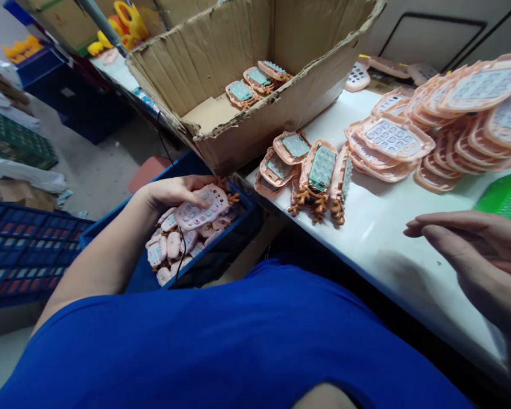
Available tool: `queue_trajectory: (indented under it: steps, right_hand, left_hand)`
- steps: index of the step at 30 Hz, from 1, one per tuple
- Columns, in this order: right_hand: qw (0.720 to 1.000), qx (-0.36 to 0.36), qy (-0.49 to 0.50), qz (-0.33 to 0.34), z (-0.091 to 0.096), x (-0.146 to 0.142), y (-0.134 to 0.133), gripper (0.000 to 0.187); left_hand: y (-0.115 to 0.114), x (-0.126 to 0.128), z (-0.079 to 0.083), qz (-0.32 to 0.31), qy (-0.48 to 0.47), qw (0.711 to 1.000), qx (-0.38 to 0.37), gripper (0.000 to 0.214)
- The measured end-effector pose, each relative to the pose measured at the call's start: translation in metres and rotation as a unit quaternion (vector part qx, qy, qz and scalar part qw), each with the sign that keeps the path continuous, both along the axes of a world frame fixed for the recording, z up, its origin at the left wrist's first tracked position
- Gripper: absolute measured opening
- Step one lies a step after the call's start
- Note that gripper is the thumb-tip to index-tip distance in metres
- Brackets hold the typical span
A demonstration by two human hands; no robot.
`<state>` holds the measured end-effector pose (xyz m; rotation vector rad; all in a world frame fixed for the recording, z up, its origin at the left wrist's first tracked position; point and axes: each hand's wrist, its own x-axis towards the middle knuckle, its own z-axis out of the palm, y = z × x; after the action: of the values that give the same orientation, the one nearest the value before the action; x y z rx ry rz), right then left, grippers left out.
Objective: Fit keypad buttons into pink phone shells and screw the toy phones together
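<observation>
My left hand [176, 192] reaches down into a blue crate [111, 230] beside the table and closes on a pink toy phone shell with a keypad [202, 209], on top of a heap of similar pink pieces [172, 250]. My right hand [477, 250] hovers over the white table [392, 238] at the right, fingers stretched out and apart, holding nothing. Several pink shells with green circuit boards and brown antlers [315, 182] lie on the table near its left edge.
A big worn cardboard box [259, 119] with a few board-fitted shells [255, 82] stands at the table's far left. Stacks of pink keypad fronts [443, 125] fill the far right. A green tray [509, 196] sits by my right hand. Dark blue crates [21, 250] stand on the floor.
</observation>
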<state>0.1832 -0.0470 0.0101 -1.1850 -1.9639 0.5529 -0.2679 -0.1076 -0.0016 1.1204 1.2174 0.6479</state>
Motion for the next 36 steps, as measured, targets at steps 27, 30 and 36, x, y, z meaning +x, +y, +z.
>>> queue_trajectory:
  steps: [27,30,36]
  right_hand:
    - [0.993,-0.007,-0.095,0.067,-0.008,-0.054,0.049,0.038]
    - [0.981,0.094,-0.148,0.086,0.004,-0.045,0.064,0.028]
    - [0.856,0.264,-0.276,0.347,0.003,-0.066,0.095,0.052]
  left_hand:
    - [0.028,0.192,0.023,-0.258,0.052,0.905,0.334,0.022]
    - [0.037,0.196,0.027,-0.075,0.094,0.889,0.441,0.016]
    - [0.056,0.199,0.032,0.179,-0.038,0.893,0.411,0.014]
